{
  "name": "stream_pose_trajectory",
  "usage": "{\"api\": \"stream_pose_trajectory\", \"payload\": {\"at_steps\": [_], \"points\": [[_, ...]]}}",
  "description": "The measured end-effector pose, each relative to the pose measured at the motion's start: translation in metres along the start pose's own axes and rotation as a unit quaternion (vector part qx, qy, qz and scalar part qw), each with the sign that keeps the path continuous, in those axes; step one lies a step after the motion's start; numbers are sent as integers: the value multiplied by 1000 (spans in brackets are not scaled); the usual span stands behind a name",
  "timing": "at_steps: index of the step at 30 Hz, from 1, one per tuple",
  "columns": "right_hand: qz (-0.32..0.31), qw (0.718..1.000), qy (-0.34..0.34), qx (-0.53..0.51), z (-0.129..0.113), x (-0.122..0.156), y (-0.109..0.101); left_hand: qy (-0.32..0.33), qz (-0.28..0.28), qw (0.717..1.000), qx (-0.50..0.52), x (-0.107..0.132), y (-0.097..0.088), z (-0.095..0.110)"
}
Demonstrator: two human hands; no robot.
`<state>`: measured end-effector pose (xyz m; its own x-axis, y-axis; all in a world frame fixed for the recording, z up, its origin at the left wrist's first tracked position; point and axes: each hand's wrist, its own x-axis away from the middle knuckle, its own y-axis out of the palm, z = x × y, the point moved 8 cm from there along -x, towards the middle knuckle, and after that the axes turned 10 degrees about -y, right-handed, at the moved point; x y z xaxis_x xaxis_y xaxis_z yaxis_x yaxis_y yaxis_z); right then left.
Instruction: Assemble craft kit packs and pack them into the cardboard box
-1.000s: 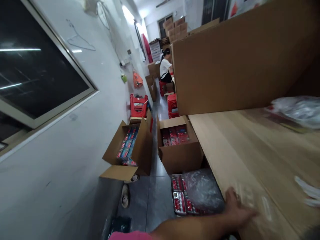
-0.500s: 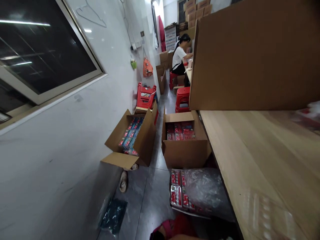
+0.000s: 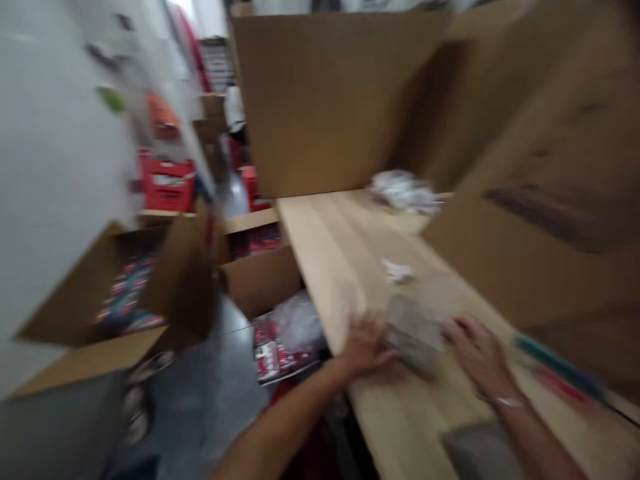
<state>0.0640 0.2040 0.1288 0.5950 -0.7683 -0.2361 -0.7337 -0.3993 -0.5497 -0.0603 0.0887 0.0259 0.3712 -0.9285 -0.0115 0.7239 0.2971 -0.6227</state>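
Observation:
Both of my hands rest on a pale wooden tabletop point(image 3: 320, 260), and the whole view is smeared by motion blur. Between them lies a grey plastic-wrapped packet point(image 3: 415, 337). My left hand point(image 3: 365, 347) presses against the packet's left side. My right hand point(image 3: 477, 353) has its fingers against the right end. A crumpled white plastic wad point(image 3: 403, 190) lies farther along the table, and a small white scrap point(image 3: 397, 271) sits just beyond the packet. The packet's contents are too blurred to tell.
Upright cardboard sheets point(image 3: 325, 100) stand along the table's far side, with another point(image 3: 530, 260) at right. Teal and red strips point(image 3: 555, 367) lie near my right arm. Open cartons of red packs point(image 3: 125, 293) and a plastic-covered pile point(image 3: 285, 347) sit on the floor left of the table.
The view has swung right and down onto the tabletop. My single arm sweeping the table has given way to both hands on the grey packet. The seated person is now mostly hidden.

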Motion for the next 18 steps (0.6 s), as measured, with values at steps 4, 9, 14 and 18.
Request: {"api": "stream_pose_trajectory", "payload": {"at_steps": [4,9,14,18], "points": [[63,979,-28,-191,-11,41,-34,70,123,990,-19,1,-12,17],[121,934,16,-335,9,152,-68,54,86,951,294,54,4,80],[160,903,68,-392,33,266,-96,-21,-22,908,418,136,86,152],[219,922,134,-291,62,349,-126,-24,-62,930,363,187,152,176]]}}
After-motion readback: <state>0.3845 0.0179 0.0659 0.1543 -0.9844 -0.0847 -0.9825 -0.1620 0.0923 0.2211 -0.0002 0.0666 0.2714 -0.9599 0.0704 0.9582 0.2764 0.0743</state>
